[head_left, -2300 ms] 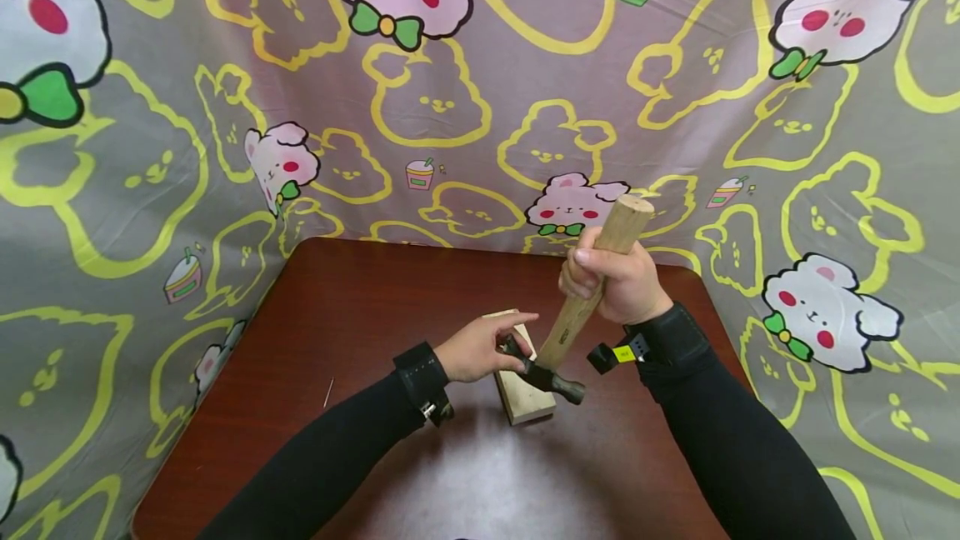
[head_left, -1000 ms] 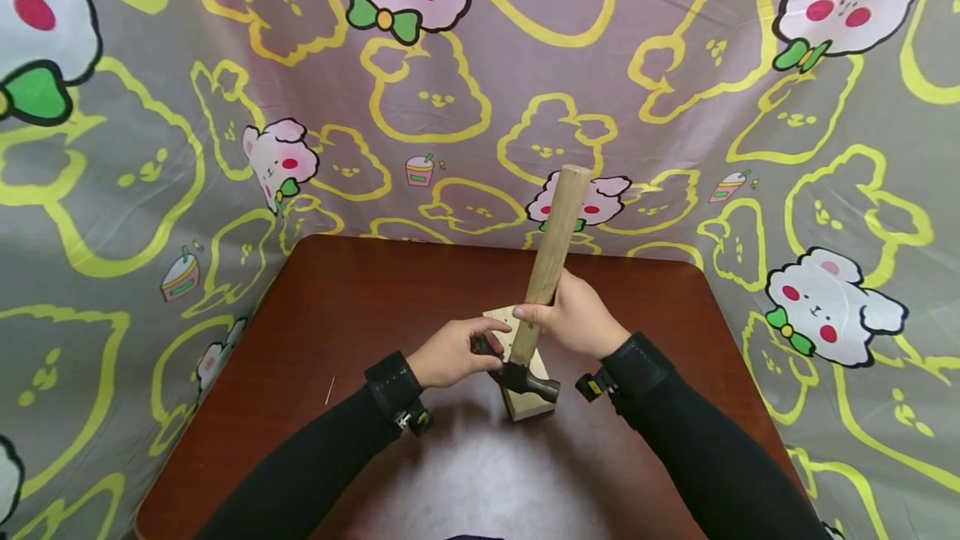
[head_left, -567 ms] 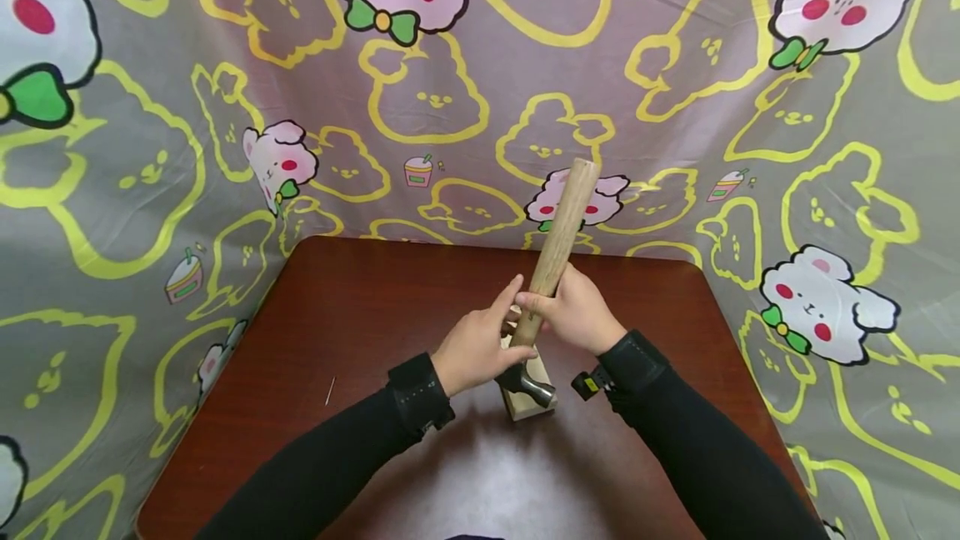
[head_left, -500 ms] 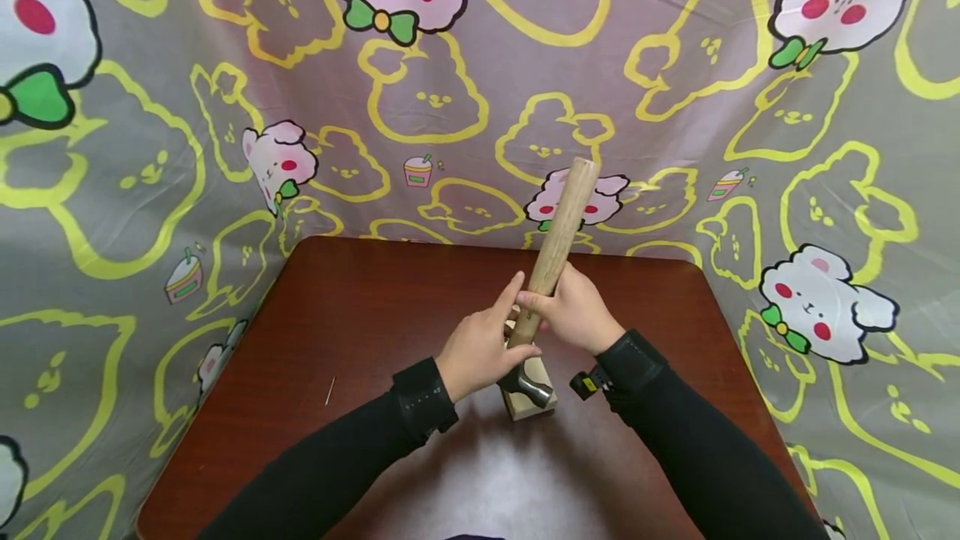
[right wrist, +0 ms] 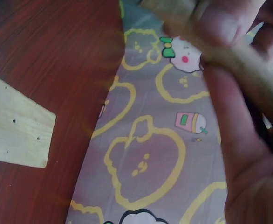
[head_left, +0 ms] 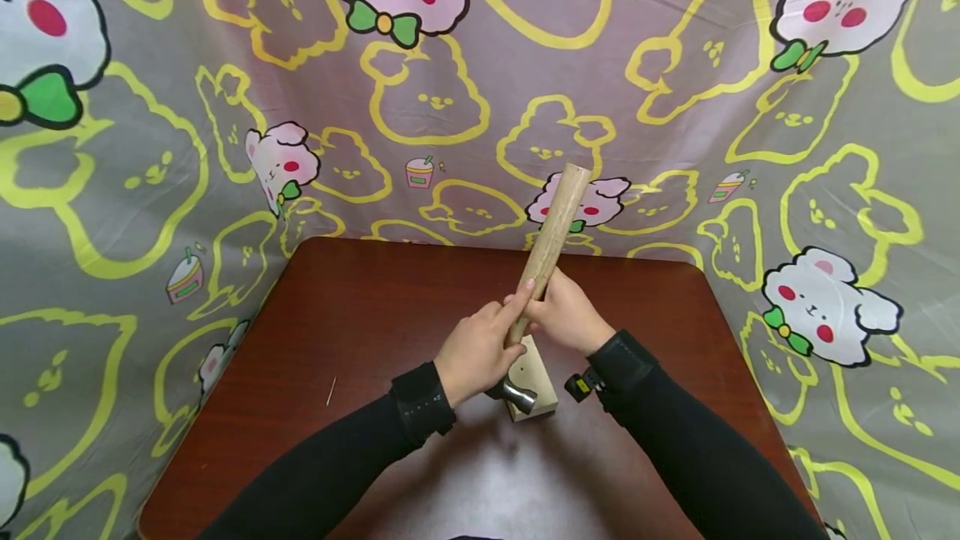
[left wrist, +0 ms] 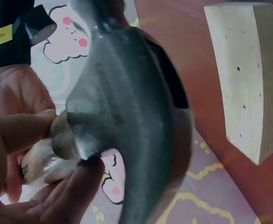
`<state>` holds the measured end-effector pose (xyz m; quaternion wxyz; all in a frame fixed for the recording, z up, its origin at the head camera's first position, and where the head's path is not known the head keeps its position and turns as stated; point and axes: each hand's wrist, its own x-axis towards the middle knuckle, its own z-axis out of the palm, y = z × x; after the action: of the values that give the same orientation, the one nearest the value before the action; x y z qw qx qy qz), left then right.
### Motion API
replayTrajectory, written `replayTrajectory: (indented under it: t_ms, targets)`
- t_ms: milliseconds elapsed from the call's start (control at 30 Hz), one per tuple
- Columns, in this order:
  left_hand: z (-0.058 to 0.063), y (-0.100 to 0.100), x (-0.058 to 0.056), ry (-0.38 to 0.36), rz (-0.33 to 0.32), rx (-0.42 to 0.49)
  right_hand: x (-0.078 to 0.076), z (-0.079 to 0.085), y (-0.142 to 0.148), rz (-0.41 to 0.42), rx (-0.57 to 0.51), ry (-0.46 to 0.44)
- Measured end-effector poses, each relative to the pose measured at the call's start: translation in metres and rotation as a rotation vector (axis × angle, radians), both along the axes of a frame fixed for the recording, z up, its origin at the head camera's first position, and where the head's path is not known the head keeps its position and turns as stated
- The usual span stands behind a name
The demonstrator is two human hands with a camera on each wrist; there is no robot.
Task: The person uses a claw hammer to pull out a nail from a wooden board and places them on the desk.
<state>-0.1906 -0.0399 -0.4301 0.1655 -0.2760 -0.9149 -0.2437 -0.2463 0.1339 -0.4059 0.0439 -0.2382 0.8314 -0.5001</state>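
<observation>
A claw hammer (head_left: 557, 227) with a thick wooden handle is held up at a slant, handle end highest. My left hand (head_left: 476, 352) grips the handle just above the metal head, thumb and fingers around the neck. Higher on the handle, my right hand (head_left: 573, 315) holds it with curled fingers. The dark hammer head (left wrist: 122, 107) fills the left wrist view, its curved claw pointing down there. Behind it, a pale wooden block (head_left: 532, 373) lies on the table, with small dark holes in its top face. In the head view the left hand hides much of the head.
A thin nail-like rod (head_left: 331, 390) lies on the reddish-brown table (head_left: 390, 290), left of the left forearm. A cartoon-printed cloth (head_left: 435, 98) hangs around the table's back and sides. Small cameras are strapped to both wrists.
The left hand has left the claw and taken the handle's neck. Earlier the right hand came down the handle. Lately the hammer has shifted slightly left, uncovering more of the block.
</observation>
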Motion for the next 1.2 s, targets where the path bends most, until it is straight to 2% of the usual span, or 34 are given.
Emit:
replayTrajectory:
  t_ms: [200,333,467,633,933,1033,1200]
  targets:
    - [0.000,-0.009,-0.004,0.028,0.016,-0.018,-0.002,0.001,-0.002,0.153,-0.112,-0.107]
    - [-0.001,-0.014,-0.006,0.012,0.029,-0.006,-0.001,0.001,0.001,0.155,-0.077,-0.093]
    - [-0.005,-0.021,-0.010,-0.071,0.084,0.013,-0.001,0.002,0.010,0.125,-0.038,-0.082]
    - [-0.017,-0.039,-0.015,-0.187,0.162,0.036,-0.003,0.006,0.032,0.040,0.006,-0.053]
    - [-0.046,-0.077,-0.024,-0.237,0.283,0.089,-0.009,-0.002,0.069,-0.084,0.069,-0.059]
    - [-0.053,-0.086,-0.024,-0.257,0.313,0.097,-0.009,-0.004,0.073,-0.100,0.076,-0.073]
    - [-0.064,-0.096,-0.024,-0.305,0.338,0.057,-0.006,-0.010,0.078,-0.107,0.096,-0.098]
